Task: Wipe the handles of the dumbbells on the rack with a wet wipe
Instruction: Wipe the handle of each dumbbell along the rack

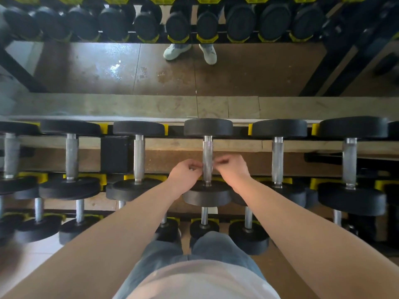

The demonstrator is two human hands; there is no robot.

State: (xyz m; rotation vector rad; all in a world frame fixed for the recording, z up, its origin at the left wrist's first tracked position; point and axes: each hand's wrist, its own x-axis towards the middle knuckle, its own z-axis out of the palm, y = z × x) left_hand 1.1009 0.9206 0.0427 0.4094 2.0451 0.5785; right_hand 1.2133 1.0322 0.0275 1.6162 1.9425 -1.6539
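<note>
Step in hand: judged to be the wipe-down of the handle (207, 152) of the centre dumbbell (208, 127), upper tier of the rack (116, 154).
Task's thing: the dumbbell lies seated in the rack, handle running away from the person, a hand on either side of it.
Left grip: left hand (185, 172) has fingers curled, tips at the handle's left edge; cannot tell what it holds.
Right grip: right hand (232, 169) is curled and blurred, just beside the handle's right edge; contents cannot be told.
Wet wipe: not made out in this view.
Method advised: wrap the wipe right round the knurled bar, draw it collar to collar, then rotate to reach the underside. Knurling is likely to snag and shred a thin wipe, so use moderate pressure. Leave the dumbbell seated.
Rack, upper tier: a row of black dumbbells side by side, heads resting in yellow cradles (250, 128).
Rack, lower tier: smaller dumbbells (204, 227), likewise cradled, partly hidden by the arms.
</note>
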